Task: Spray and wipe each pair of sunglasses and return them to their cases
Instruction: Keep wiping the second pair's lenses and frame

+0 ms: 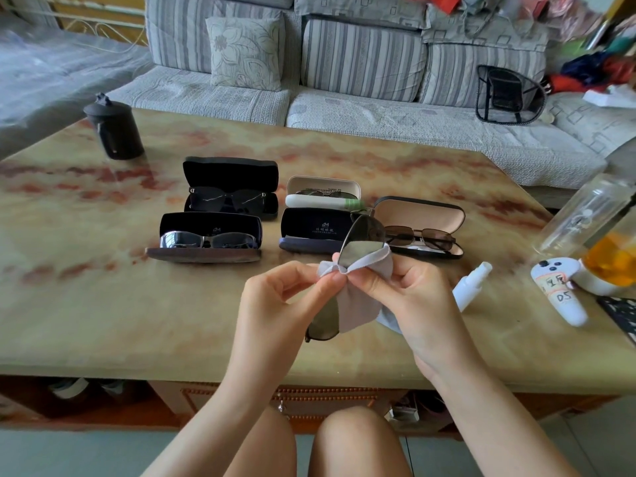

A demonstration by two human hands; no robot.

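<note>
Far left on the table [86, 304]: a dark lidded pot [115, 130], well apart from the rest. Next come two open cases, one behind the other — the rear black case [230, 170] holds black sunglasses [227, 197], the front case [203, 254] holds silver-framed sunglasses [210, 239]. Centre back: a white case [321, 183], open, with a pair lying in it. Just in front of it is a dark blue case [309, 228], open, lid up, printed lining showing. In front of that, above the table near its front edge, the held sunglasses [364, 235] stand roughly on end: one lens up, the other down by the left palm. A grey cloth [358, 297] is bunched round their middle. Left hand [275, 304]: thumb and forefinger pinch the cloth at the bridge, other fingers curled. Right hand [406, 294]: fingers curled, gripping cloth and frame, its tips meeting the left's. Behind the right hand is a beige-lined case [420, 215], open, with brown-lens sunglasses [421, 235] inside. Just right of that hand a white spray bottle [471, 284] lies on the table. Right edge — a white controller [557, 290] with a handwritten label, a clear glass bottle [585, 215], and a jar [612, 259] with orange contents. A grey sofa [344, 108] runs behind the table.
</note>
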